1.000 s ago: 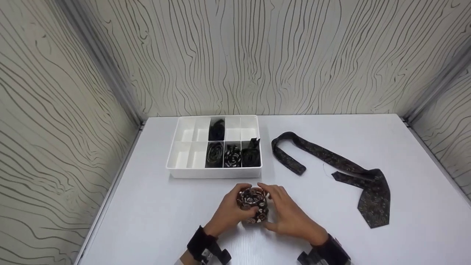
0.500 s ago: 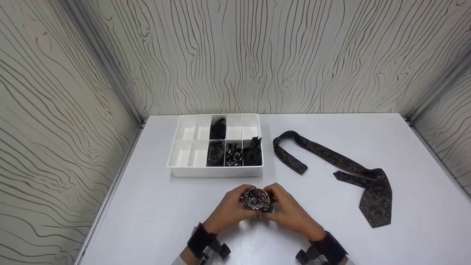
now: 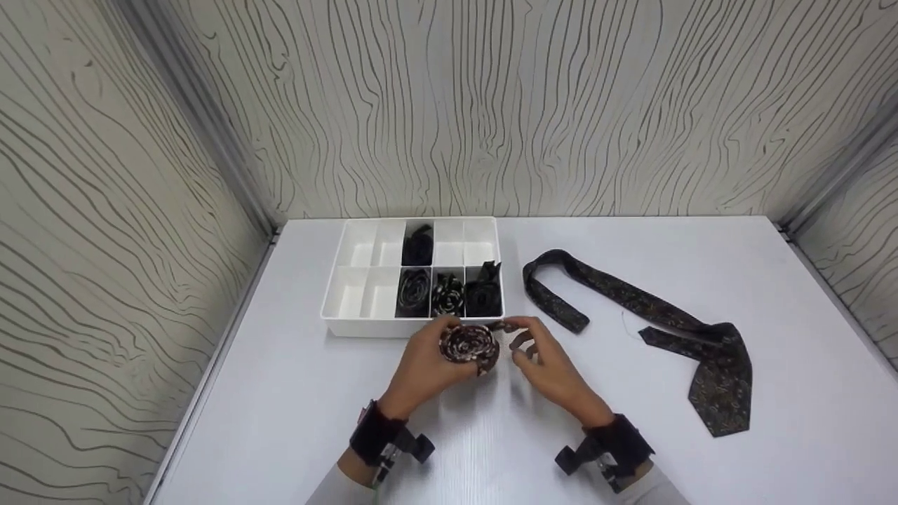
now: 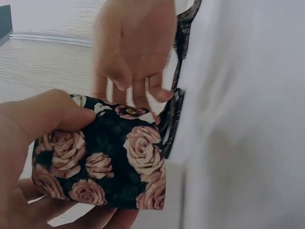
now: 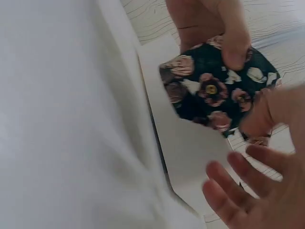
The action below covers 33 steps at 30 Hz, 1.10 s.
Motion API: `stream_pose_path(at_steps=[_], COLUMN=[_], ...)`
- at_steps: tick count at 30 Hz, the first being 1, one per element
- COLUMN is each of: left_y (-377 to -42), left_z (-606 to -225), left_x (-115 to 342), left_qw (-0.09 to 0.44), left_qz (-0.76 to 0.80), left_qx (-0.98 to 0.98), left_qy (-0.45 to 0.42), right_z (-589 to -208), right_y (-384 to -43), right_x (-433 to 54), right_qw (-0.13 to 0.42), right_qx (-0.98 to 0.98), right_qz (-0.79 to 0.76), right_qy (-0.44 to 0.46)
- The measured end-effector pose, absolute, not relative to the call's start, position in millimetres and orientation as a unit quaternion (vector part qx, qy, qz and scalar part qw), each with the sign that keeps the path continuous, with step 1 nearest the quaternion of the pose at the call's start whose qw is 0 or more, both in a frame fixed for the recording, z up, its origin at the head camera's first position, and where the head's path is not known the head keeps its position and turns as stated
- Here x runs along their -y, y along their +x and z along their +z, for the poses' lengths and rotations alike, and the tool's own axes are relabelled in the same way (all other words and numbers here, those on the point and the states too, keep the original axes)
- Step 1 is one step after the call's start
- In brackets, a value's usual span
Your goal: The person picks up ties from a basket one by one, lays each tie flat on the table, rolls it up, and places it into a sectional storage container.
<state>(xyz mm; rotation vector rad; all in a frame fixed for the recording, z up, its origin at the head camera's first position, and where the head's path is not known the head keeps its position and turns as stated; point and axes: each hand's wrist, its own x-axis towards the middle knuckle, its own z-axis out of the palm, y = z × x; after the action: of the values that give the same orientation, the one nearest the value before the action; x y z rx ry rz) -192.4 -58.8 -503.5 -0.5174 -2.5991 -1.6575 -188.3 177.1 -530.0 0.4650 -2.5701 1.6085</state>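
Observation:
My left hand (image 3: 424,365) grips a rolled necktie (image 3: 468,344), with its thumb across the near side. In the left wrist view the rolled tie (image 4: 109,157) shows pink roses on dark cloth. A short tail sticks out from the roll's right side in the head view. There my right hand (image 3: 554,372) touches the tail with its index finger, while the thumb stands apart from the roll. Loosely spread fingers of the right hand (image 5: 262,181) show in the right wrist view. Just behind the roll is a white compartment tray (image 3: 393,327).
Several dark rolled ties, among them a patterned roll (image 3: 449,298), sit in the tray's middle and right compartments. A long dark patterned necktie (image 3: 635,301) lies loosely curved on the white table (image 3: 280,393) to the right. Wood-patterned panels (image 3: 449,105) enclose the table.
Both hands have moved forward with the rolled tie, nearer the tray. The right hand has loosened from the roll and its fingers have spread; the left still holds it.

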Motion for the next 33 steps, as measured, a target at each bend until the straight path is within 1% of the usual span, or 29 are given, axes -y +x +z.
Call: stream_pose_path(at_steps=[2, 4, 10, 14, 21, 24, 28, 33], left_y=[-201.4, -212.4, -250.7, -278.6, -325.3, -342.6, -359.1, -370.2], left_z=[-495.2, -487.9, -472.5, -466.5, -462.1, -462.3, -465.1, -470.5], left_x=[60.9, 62.7, 62.9, 56.7, 44.0, 39.6, 35.8, 33.0], left_qw=[0.019, 0.031, 0.070, 0.086, 0.085, 0.092, 0.111, 0.124], left_qz=[-0.533, -0.536, -0.543, -0.539, -0.537, -0.541, -0.526, -0.506], left_qx=[0.832, 0.832, 0.832, 0.835, 0.839, 0.836, 0.843, 0.854], left_qy=[-0.151, -0.138, -0.094, -0.069, -0.024, -0.007, 0.012, 0.003], right_z=[-526.7, -525.3, -529.0, -532.7, -537.1, -539.6, -541.7, -540.8], right_y=[-199.2, -211.9, -238.3, -241.1, -240.1, -240.6, -241.2, -241.5], right_x=[-172.7, -168.2, -158.0, -154.5, -151.6, -150.6, -149.8, -150.4], right_qw=[0.043, 0.035, -0.009, -0.016, -0.017, -0.015, -0.013, -0.014], right_qx=[0.846, 0.853, 0.853, 0.841, 0.823, 0.818, 0.813, 0.811], right_qz=[0.521, 0.516, 0.520, 0.541, 0.568, 0.575, 0.582, 0.584], right_qy=[0.103, 0.066, 0.027, 0.002, -0.015, -0.018, -0.018, -0.024])
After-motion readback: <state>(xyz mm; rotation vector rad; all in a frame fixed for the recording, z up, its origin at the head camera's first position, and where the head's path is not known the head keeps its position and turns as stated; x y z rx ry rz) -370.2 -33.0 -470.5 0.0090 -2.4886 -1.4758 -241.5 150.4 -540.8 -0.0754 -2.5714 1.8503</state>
